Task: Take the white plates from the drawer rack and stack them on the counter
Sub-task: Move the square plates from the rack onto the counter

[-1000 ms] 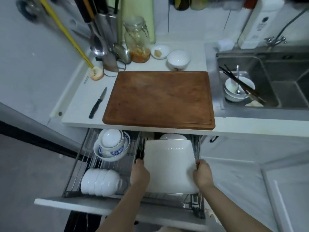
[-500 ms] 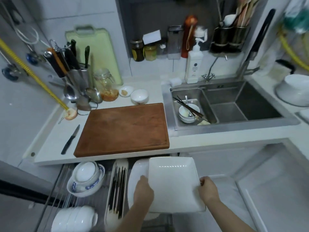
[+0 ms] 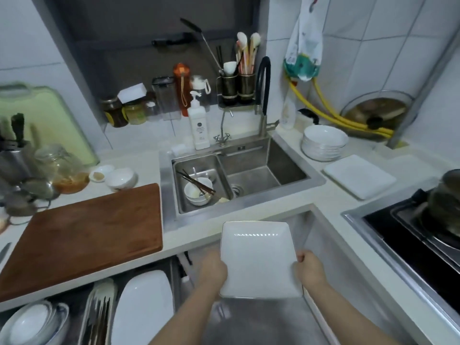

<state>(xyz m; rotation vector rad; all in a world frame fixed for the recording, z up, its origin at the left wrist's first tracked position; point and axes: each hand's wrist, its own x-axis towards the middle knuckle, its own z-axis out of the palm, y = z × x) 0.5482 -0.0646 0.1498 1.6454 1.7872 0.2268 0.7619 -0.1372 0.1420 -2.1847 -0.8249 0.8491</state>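
We hold a square white plate (image 3: 258, 260) in front of the counter (image 3: 293, 207), left hand (image 3: 213, 270) and right hand (image 3: 310, 270) gripping its side edges; fingers underneath probably curled, hidden.

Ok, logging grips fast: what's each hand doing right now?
Left hand: grips the left edge of the square white plate.
Right hand: grips the plate's right edge.

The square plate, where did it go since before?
Both hands, left and right, lifted the square white plate up out of the drawer rack. It now hangs in front of the counter edge, below the sink. The grip did not change: one hand on each side edge. The wooden cutting board stayed on the counter.
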